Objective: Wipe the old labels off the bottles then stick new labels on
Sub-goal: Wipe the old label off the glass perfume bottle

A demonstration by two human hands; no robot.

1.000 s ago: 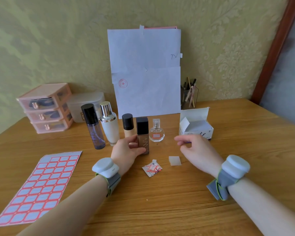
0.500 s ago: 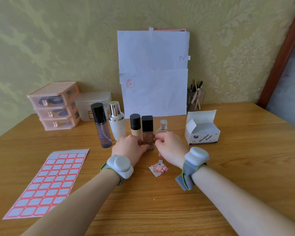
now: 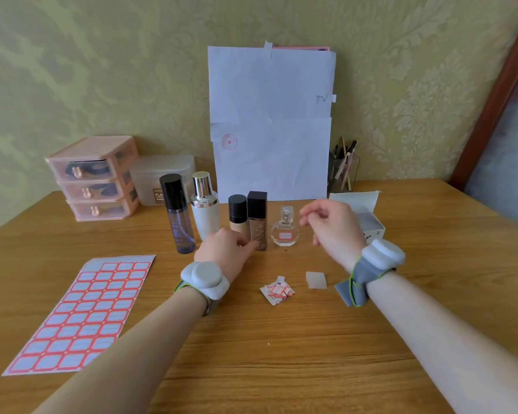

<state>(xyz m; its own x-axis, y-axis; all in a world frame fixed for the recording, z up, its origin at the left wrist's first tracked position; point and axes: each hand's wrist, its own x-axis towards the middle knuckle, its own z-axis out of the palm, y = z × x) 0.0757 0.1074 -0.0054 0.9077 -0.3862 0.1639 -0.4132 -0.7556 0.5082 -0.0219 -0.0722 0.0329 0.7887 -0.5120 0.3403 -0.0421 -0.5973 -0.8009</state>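
Head view: a label sheet (image 3: 81,312) lies at 8 o'clock from the brown bottle (image 3: 257,225). Label scraps (image 3: 277,291) and a wipe pad (image 3: 316,279) lie at 5 o'clock, and a perfume bottle (image 3: 285,231) stands just beside it at 3. The left hand (image 3: 225,252) hides the bottle's foot, fingers curled on it. The right hand (image 3: 329,225) hovers at 2 o'clock, fingers bent; whether they pinch anything I cannot tell.

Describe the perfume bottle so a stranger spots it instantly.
Below the white paper sheets against the wall stands a row of five bottles. The perfume bottle is rightmost: squat, round, clear glass, alone showing a red-edged label.
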